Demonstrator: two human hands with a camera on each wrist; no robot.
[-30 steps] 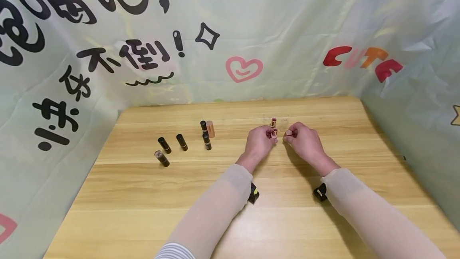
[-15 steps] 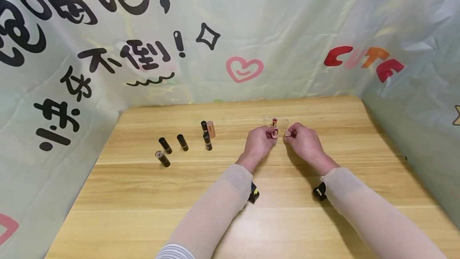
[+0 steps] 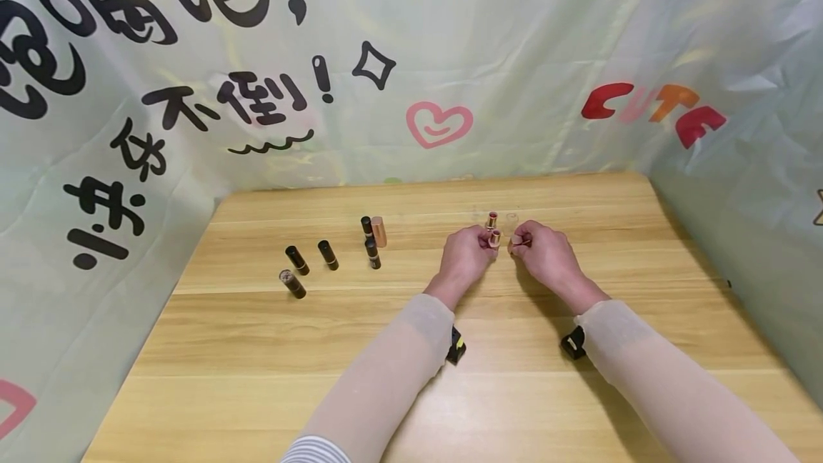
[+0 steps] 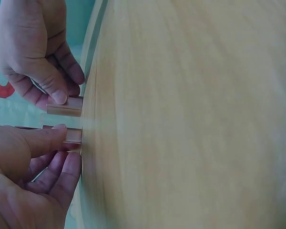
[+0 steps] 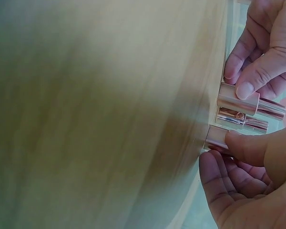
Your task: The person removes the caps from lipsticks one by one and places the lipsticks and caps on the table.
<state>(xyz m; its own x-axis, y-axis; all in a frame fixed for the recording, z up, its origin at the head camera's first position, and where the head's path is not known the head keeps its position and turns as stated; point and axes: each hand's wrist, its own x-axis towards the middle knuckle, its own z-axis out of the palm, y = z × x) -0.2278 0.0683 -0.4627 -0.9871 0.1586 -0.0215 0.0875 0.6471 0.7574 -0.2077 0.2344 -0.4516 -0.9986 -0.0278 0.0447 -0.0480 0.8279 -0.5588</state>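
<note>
My left hand (image 3: pixel 468 256) pinches an uncapped lipstick (image 3: pixel 494 239) between thumb and fingers. In the right wrist view that lipstick has a rose-gold base (image 5: pixel 236 98) and a shiny, narrower inner tube, and its base meets the tabletop. A short rose-gold cylinder (image 5: pixel 217 138) is pinched by my right hand (image 3: pixel 545 254), low over the wood or touching it; its other end is hidden by the fingers. The two held pieces stand apart, side by side. Just behind them a second uncapped lipstick (image 3: pixel 491 220) stands upright, with a clear cap (image 3: pixel 511 221) to its right.
To the left, several dark lipstick tubes (image 3: pixel 328 254) stand on the wooden table (image 3: pixel 257 356), along with a copper-coloured tube (image 3: pixel 379 232). Another faint transparent piece (image 3: pixel 477 213) lies near the back. A printed cloth (image 3: pixel 514 63) rises behind the table's far edge.
Both hands keep their grips and nearly the same places. The right fingers shift slightly around the rose-gold cylinder. The head view drifts a little.
</note>
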